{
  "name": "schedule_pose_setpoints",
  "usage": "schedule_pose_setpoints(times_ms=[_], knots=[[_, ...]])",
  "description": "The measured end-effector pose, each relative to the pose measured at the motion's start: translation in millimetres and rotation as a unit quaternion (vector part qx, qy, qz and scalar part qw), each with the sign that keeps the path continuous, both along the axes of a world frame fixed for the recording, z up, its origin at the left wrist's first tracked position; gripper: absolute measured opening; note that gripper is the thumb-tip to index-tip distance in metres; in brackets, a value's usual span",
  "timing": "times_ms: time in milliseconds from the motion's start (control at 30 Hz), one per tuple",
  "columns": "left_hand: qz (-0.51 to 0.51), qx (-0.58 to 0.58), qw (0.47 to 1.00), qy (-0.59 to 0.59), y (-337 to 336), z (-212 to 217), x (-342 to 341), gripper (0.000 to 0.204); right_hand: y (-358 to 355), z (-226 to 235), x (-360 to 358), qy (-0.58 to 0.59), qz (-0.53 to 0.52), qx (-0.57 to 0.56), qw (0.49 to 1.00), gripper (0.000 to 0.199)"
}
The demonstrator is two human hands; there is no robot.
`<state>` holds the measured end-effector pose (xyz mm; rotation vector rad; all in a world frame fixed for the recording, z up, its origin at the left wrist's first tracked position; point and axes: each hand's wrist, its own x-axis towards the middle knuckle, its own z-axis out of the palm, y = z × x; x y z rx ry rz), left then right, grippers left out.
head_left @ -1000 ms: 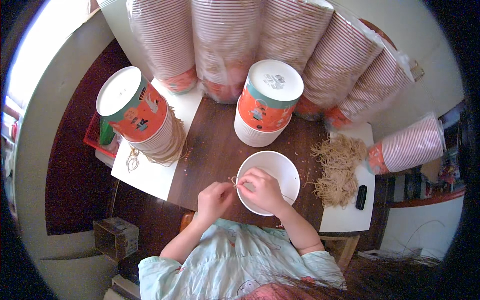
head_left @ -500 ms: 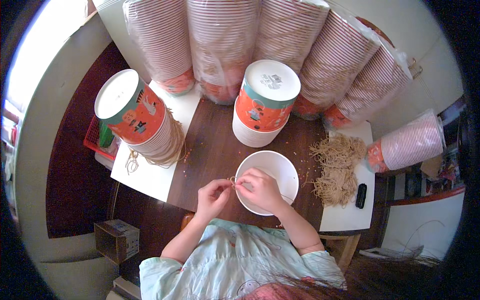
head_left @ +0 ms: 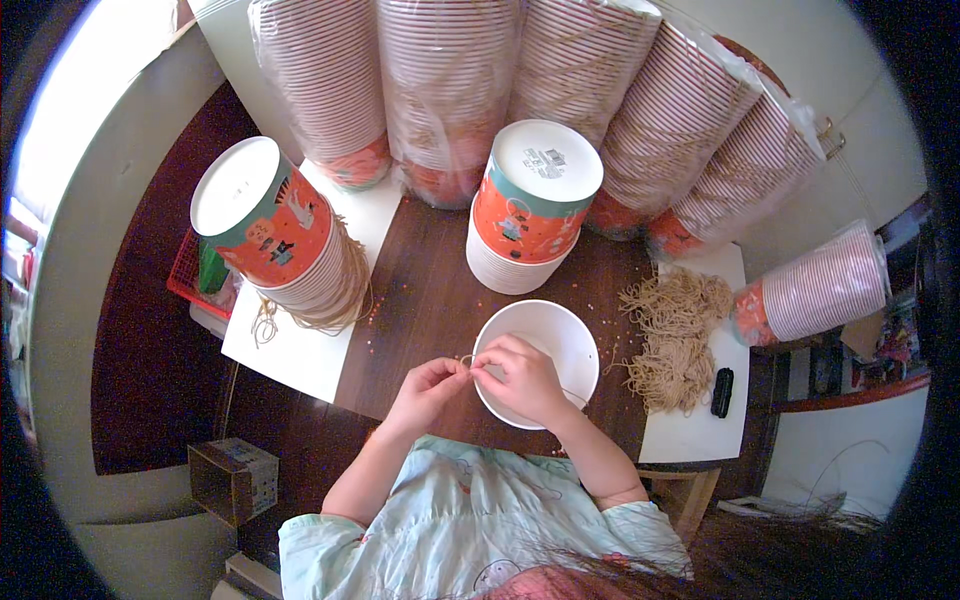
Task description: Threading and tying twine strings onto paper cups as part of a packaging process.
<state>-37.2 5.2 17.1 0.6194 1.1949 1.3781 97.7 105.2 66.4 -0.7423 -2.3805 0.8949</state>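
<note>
The string (head_left: 467, 358) showed as a small loop at the left rim of the white tub (head_left: 574, 345), where both hands met. The left hand (head_left: 430, 394) pinched it, thumb and forefinger closed together; the right hand (head_left: 525, 383), over the tub, pinched it likewise. A tangled heap of cords (head_left: 672, 340) lay to the right.

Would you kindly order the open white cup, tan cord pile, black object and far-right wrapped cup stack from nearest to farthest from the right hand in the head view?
1. Open white cup: beneath the right hand.
2. Tan cord pile: to the right.
3. Black object: right, just past the cords.
4. Wrapped cup stack: far right.
</note>
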Motion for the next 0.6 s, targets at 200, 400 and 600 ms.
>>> schedule_pose_setpoints(times_ms=[200, 400, 600], knots=[[0.015, 0.046, 0.994, -0.102, 0.0, 1.2, -1.0, 0.005, -0.7, 1.5, 1.2, -0.010, -0.001, -0.021, 1.000, 0.009], [0.025, 0.083, 0.993, -0.085, 1.3, -1.7, -1.2, 0.016, 1.5, 5.5, 4.7, -0.014, 0.013, -0.031, 0.999, 0.011], [0.029, 0.096, 0.991, -0.086, 1.0, 3.7, -2.3, 0.022, 2.3, 15.6, 6.6, -0.011, 0.014, -0.077, 0.997, 0.014]])
